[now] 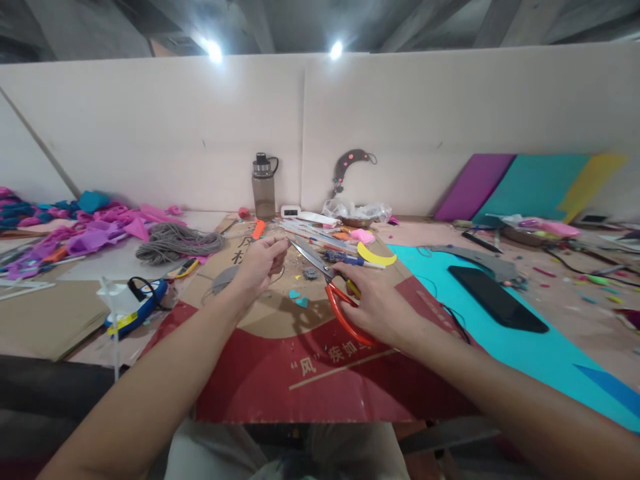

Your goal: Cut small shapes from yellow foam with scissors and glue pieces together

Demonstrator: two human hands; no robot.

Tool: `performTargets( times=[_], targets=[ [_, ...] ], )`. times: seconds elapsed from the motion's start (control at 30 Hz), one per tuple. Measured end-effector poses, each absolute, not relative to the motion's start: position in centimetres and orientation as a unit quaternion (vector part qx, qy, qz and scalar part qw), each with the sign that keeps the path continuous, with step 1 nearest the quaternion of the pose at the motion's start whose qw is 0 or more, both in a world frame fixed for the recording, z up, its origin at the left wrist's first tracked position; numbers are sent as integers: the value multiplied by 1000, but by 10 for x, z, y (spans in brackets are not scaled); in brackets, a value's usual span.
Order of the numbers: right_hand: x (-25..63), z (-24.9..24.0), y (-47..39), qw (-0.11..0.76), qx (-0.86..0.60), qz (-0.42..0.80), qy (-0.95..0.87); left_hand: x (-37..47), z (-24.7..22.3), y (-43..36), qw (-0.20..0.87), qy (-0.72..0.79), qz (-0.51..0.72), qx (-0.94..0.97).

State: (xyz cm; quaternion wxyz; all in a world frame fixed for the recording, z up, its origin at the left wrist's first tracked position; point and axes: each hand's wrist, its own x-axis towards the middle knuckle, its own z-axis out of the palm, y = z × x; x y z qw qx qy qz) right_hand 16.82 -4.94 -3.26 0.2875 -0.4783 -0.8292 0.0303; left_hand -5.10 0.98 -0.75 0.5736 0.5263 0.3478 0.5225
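Note:
My right hand (367,297) grips a pair of scissors (311,255) with red handles, the blades pointing up and left. Close to the blade tips, my left hand (263,263) is closed in a pinch; whatever sits between its fingertips is too small to make out. Both hands are above a red and brown cardboard sheet (235,380). Small teal foam pieces (301,302) and a small grey piece (311,274) lie beneath the scissors. Beyond my right hand is a yellow crescent (376,256).
A bundle of grey cord (173,243) and pink and purple scraps (95,237) lie left. At the back stands a water bottle (264,190). On the right, a black phone (497,298) rests on a turquoise sheet (545,357). A blue power strip (137,313) sits near my left forearm.

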Motion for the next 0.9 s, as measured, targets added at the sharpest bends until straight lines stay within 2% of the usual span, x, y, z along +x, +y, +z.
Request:
performTargets(
  times=[0.9],
  targets=[
    [166, -41, -46, 293, -463, 23, -836, -50, -9, 11, 553, 388, 527, 515]
  ],
)
